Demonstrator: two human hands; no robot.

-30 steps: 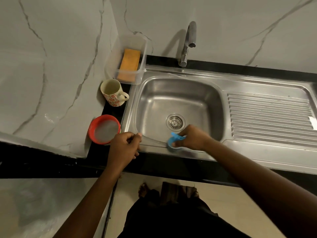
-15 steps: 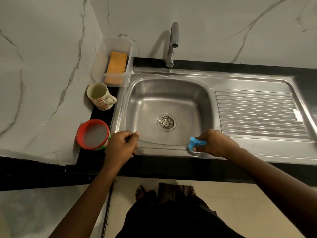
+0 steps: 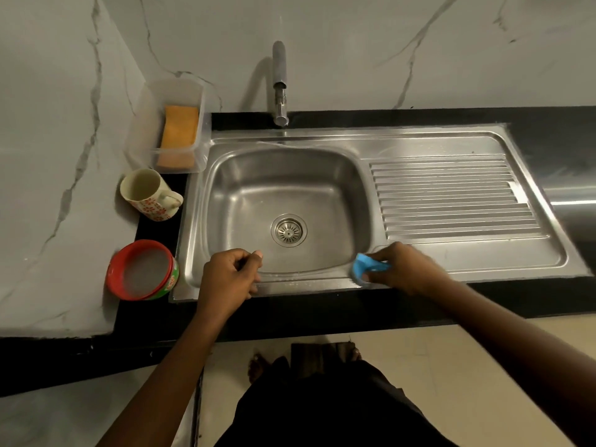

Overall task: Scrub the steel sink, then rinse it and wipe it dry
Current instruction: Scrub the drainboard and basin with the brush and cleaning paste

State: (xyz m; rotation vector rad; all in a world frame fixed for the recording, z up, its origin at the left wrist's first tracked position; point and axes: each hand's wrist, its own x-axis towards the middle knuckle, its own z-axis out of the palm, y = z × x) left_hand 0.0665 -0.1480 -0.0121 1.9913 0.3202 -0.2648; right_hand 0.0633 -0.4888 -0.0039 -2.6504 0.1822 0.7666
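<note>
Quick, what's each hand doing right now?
Left hand: fingers curled, nothing visible in it, resting on the sink front rim.
Right hand: gripping a blue scrubber on that rim.

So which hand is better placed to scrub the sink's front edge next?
Right. The right hand grips the blue scrubber on the sink rim; the left hand rests curled there, empty.
</note>
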